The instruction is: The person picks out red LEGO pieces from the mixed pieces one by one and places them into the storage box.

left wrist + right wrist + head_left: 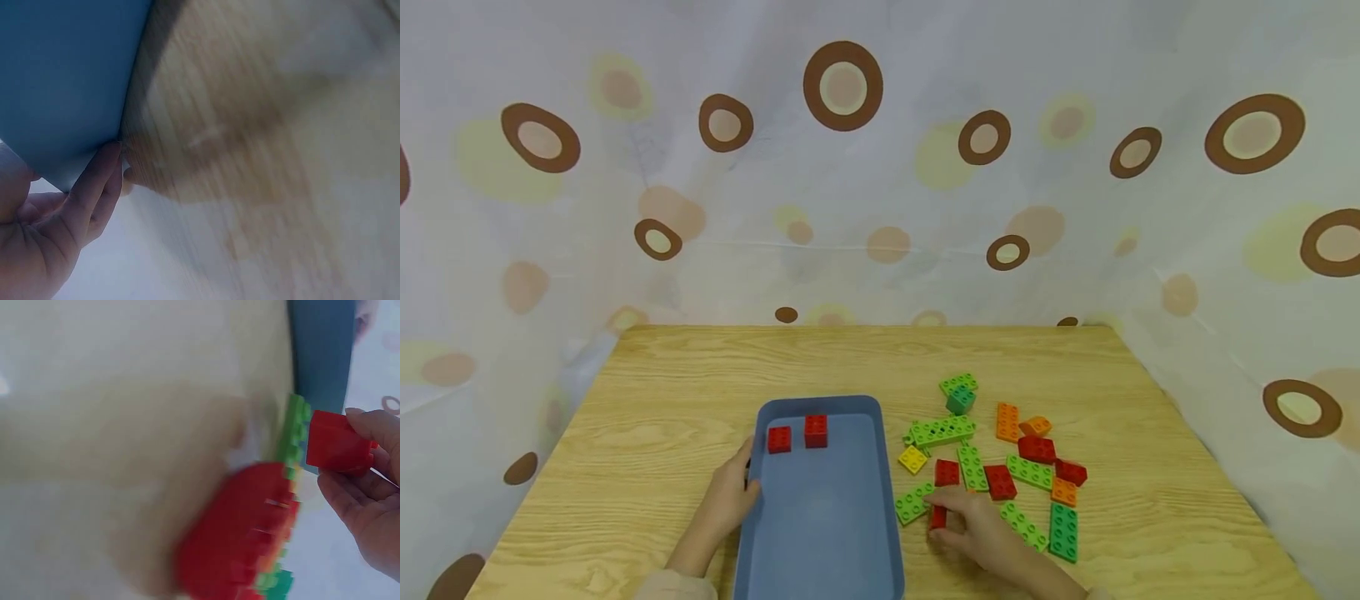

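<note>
A blue-grey tray (823, 517) lies on the table with two red bricks (816, 432) near its far left corner. My left hand (727, 497) grips the tray's left side, thumb over the rim and fingers on the outer wall; the left wrist view shows the fingers against that blue wall. Just right of the tray, my right hand (976, 527) pinches a red brick (337, 442) between thumb and fingers. Close to that hand are a light green brick (913, 503) and another red brick (947, 472).
Loose bricks spread over the table's right half: light green bricks (942, 431), a yellow one (913, 459), orange ones (1007, 422), red ones (1037, 450) and a dark green one (1063, 532). A patterned cloth (880, 183) hangs behind the wooden table (700, 367).
</note>
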The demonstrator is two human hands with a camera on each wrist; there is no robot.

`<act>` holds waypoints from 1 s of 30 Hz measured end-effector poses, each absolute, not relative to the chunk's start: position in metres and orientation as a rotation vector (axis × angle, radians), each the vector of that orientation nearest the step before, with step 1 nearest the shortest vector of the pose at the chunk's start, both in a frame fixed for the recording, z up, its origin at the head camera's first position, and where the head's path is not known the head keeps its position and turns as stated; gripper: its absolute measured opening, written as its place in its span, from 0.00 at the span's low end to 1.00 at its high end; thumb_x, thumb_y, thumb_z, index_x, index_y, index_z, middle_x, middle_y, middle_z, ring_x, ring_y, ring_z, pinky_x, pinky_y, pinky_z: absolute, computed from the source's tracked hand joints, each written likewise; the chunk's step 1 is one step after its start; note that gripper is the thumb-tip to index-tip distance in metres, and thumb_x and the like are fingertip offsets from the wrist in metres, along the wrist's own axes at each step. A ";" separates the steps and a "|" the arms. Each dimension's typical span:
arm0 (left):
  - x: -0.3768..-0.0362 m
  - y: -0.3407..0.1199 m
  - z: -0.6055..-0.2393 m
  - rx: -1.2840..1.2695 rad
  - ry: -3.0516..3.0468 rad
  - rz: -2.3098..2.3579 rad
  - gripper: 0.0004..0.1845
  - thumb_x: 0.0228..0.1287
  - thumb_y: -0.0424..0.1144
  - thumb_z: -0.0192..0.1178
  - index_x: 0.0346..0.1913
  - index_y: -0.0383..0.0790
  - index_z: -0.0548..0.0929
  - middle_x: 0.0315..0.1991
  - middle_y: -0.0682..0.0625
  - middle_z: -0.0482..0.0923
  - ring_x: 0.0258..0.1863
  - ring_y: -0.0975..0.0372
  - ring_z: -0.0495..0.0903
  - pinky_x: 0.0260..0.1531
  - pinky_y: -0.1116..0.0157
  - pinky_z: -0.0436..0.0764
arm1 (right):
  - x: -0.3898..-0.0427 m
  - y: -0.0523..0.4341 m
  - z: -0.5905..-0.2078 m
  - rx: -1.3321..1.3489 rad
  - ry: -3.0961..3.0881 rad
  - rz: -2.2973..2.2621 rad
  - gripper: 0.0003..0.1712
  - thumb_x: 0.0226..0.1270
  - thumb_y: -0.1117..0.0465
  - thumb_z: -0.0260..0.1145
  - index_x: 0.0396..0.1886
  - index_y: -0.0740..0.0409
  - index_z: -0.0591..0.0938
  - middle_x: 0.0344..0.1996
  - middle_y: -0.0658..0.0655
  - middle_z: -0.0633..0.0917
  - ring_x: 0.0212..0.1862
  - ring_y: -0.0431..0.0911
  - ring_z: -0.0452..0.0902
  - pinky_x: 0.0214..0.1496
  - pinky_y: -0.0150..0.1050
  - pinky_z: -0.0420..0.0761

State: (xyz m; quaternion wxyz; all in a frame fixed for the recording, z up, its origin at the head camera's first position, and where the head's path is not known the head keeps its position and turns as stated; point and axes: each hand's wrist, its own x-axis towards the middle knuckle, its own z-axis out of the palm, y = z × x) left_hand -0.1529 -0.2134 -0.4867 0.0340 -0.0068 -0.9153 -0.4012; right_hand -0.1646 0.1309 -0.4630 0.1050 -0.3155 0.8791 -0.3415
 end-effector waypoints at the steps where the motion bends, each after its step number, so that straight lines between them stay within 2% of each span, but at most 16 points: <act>1: -0.153 -0.213 -0.487 -0.022 -2.812 -1.236 0.32 0.52 0.19 0.50 0.64 0.17 0.58 0.53 0.23 0.71 0.47 0.39 0.77 0.40 0.53 0.82 | -0.167 0.129 -0.459 -0.960 2.618 -0.998 0.20 0.56 0.62 0.67 0.49 0.66 0.80 0.46 0.61 0.83 0.49 0.56 0.78 0.46 0.43 0.81; 8: -0.153 -0.214 -0.487 -0.025 -2.813 -1.212 0.32 0.52 0.19 0.50 0.64 0.18 0.59 0.52 0.24 0.72 0.48 0.39 0.77 0.43 0.50 0.80 | -0.189 0.108 -0.434 -1.092 2.698 -0.992 0.21 0.56 0.65 0.66 0.51 0.66 0.80 0.47 0.63 0.83 0.49 0.56 0.79 0.47 0.46 0.81; 18: -0.152 -0.214 -0.486 -0.016 -2.805 -1.222 0.32 0.51 0.19 0.51 0.63 0.17 0.59 0.51 0.24 0.73 0.46 0.41 0.78 0.41 0.53 0.81 | -0.224 0.056 -0.414 -1.296 2.738 -1.086 0.23 0.54 0.65 0.68 0.51 0.65 0.80 0.46 0.62 0.83 0.46 0.52 0.80 0.46 0.41 0.82; 25: -0.152 -0.214 -0.484 -0.024 -2.792 -1.262 0.32 0.52 0.19 0.52 0.63 0.17 0.59 0.52 0.25 0.72 0.48 0.42 0.77 0.42 0.53 0.80 | -0.240 0.028 -0.423 -1.250 2.737 -1.079 0.22 0.53 0.64 0.69 0.50 0.64 0.81 0.46 0.61 0.84 0.46 0.50 0.80 0.45 0.39 0.82; 30: -0.152 -0.215 -0.484 -0.012 -2.788 -1.268 0.32 0.52 0.19 0.52 0.63 0.18 0.60 0.52 0.25 0.73 0.50 0.42 0.76 0.44 0.52 0.80 | -0.253 0.016 -0.437 -1.171 2.693 -1.093 0.22 0.53 0.65 0.69 0.49 0.67 0.80 0.46 0.63 0.83 0.46 0.52 0.80 0.46 0.46 0.81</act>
